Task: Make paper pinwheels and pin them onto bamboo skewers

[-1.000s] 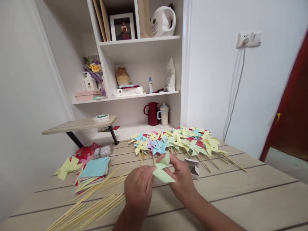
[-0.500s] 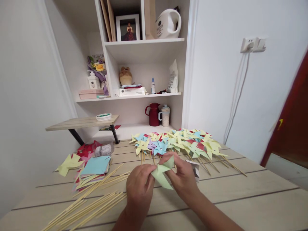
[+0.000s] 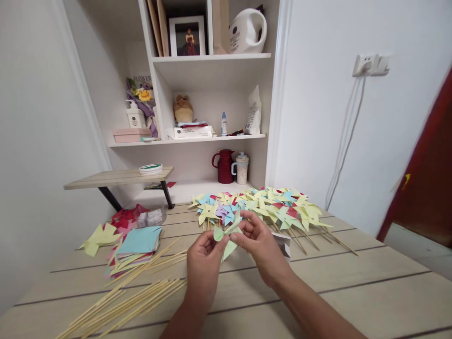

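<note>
Between my two hands, above the table, is a pale green paper pinwheel (image 3: pixel 229 248) with its blades folded toward the middle. My left hand (image 3: pixel 205 259) pinches its left side, thumb near the centre. My right hand (image 3: pixel 259 242) pinches it from the right, the thumb also close to the centre and the fingers curled behind. No stick shows on this pinwheel. Beyond my hands lies a large heap of finished pinwheels (image 3: pixel 289 212) on sticks, in yellow, green, blue, red and purple.
Thin wooden sticks (image 3: pixel 137 301) lie at the front left. Behind them are a stack of coloured paper squares (image 3: pixel 139 241), a loose yellow paper pinwheel (image 3: pixel 100 239) and a clear box (image 3: pixel 154 216). A small grey-white box (image 3: pixel 283 245) sits by my right wrist. A small raised shelf (image 3: pixel 116 178) stands back left.
The green pinwheel has been turned and lifted slightly, its blades now standing up. Both hands have shifted their pinch toward its centre. My right hand has moved a little left.
</note>
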Motion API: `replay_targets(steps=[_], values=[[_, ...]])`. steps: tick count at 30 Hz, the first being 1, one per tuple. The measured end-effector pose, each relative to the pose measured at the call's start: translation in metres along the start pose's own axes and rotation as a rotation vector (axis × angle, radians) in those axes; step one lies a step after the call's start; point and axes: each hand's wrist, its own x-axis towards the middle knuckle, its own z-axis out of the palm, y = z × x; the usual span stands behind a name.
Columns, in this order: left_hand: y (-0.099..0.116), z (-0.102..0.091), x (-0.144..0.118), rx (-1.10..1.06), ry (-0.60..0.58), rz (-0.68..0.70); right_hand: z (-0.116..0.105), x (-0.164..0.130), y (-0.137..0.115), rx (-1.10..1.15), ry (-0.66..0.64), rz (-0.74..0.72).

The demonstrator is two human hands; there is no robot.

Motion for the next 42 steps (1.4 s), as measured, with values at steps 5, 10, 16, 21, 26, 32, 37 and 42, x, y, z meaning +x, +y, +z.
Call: replay_targets(steps=[5, 10, 16, 21, 26, 32, 37, 42], values=[[0.001, -0.001, -0.001, 0.004, 0.007, -0.021, -0.006, -0.001, -0.005, -0.129, -0.007, -0.118], [0.000, -0.003, 0.001, 0.054, 0.010, -0.002, -0.010, -0.002, -0.011, -0.432, -0.051, -0.327], [-0.003, -0.010, -0.001, 0.373, 0.009, 0.306, -0.008, -0.003, -0.013, -0.465, 0.021, -0.362], [0.000, -0.023, -0.001, 0.843, -0.007, 1.001, -0.010, -0.007, -0.017, -0.651, -0.023, -0.540], [0.009, -0.023, -0.001, 0.996, 0.038, 1.274, -0.009, -0.008, -0.020, -0.752, -0.013, -0.687], [0.015, -0.019, -0.004, 1.021, 0.027, 1.314, -0.012, -0.008, -0.017, -0.745, -0.015, -0.730], [0.015, -0.019, -0.004, 1.026, 0.029, 1.333, -0.013, -0.009, -0.016, -0.732, -0.067, -0.712], [0.013, -0.020, -0.004, 1.036, 0.020, 1.325, -0.008, -0.010, -0.017, -0.692, -0.088, -0.635]])
